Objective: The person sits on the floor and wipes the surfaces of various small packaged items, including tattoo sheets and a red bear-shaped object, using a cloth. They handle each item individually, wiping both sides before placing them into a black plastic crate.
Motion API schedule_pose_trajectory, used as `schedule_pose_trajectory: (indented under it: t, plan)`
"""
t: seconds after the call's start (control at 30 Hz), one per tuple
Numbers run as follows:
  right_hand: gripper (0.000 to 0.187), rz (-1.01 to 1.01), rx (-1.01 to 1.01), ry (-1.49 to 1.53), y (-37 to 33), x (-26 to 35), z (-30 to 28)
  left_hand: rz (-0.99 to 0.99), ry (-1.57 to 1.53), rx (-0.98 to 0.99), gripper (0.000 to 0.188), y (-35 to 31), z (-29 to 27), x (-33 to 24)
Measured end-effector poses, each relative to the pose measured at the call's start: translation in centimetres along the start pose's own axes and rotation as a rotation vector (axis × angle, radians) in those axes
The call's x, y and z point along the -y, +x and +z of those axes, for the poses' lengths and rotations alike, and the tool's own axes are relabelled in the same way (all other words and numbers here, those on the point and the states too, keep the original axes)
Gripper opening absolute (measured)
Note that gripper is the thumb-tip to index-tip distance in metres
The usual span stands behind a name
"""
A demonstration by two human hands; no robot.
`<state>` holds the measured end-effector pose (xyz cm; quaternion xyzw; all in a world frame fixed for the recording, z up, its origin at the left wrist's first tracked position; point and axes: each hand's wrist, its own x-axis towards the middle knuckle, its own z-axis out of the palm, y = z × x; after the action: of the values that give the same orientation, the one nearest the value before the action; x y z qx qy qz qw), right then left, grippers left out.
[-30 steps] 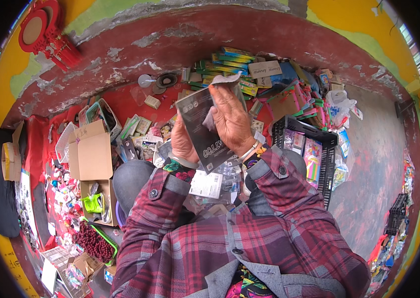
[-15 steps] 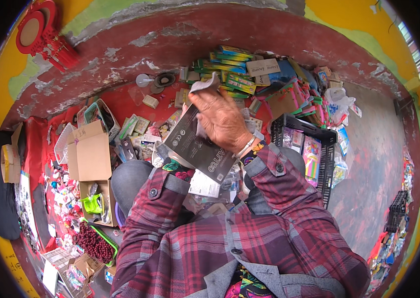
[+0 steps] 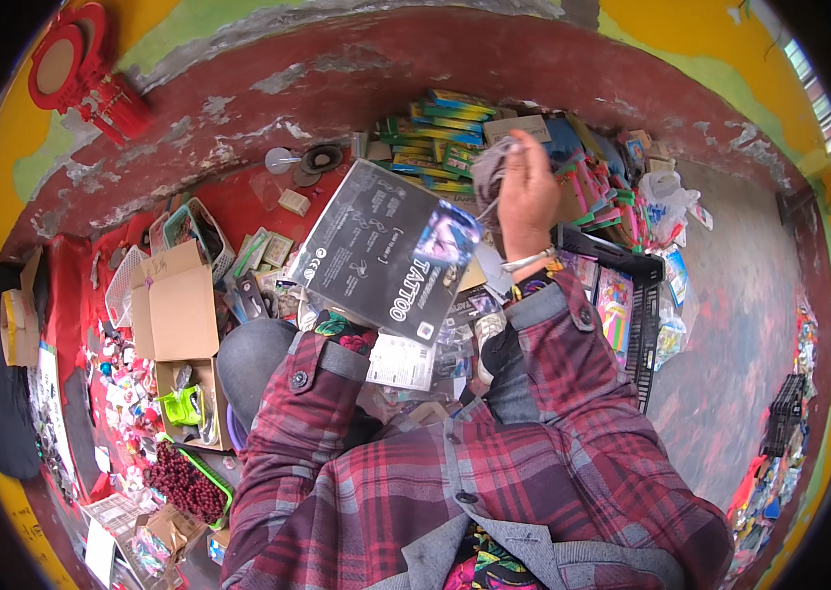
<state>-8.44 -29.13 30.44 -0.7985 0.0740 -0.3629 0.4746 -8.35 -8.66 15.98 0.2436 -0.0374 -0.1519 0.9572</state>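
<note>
A flat black package [image 3: 361,251] with pale print and a purple-blue picture is held up tilted in front of me. My left hand is hidden behind it; only the cuff shows at its lower left edge, and the package appears to rest in that hand. Just beyond the package's right edge, my right hand [image 3: 531,192] is raised with its fingers closed on a crumpled grey cloth [image 3: 490,175]. The cloth hangs apart from the package. Below the package, a white printed card [image 3: 402,363] lies among clear plastic packets between my knees.
A black plastic crate [image 3: 644,324] holding colourful packets stands at right. Stacked green and yellow boxes [image 3: 450,123] lie against the far wall. On my left are an open cardboard box [image 3: 176,313], a white basket [image 3: 126,285] and a tray of dark red beads [image 3: 184,482].
My right hand has moved off the package's face, up and to the right, carrying the cloth. More of the package's printed face now shows.
</note>
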Motion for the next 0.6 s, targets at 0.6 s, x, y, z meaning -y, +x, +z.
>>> schedule_pose_trajectory:
  t: [0.6]
  plan:
    - [0.036, -0.548, 0.592, -0.207, -6.7, 2.6, 3.2, 0.007, -0.030, -0.021, 0.055, -1.5, 0.6, 1.5]
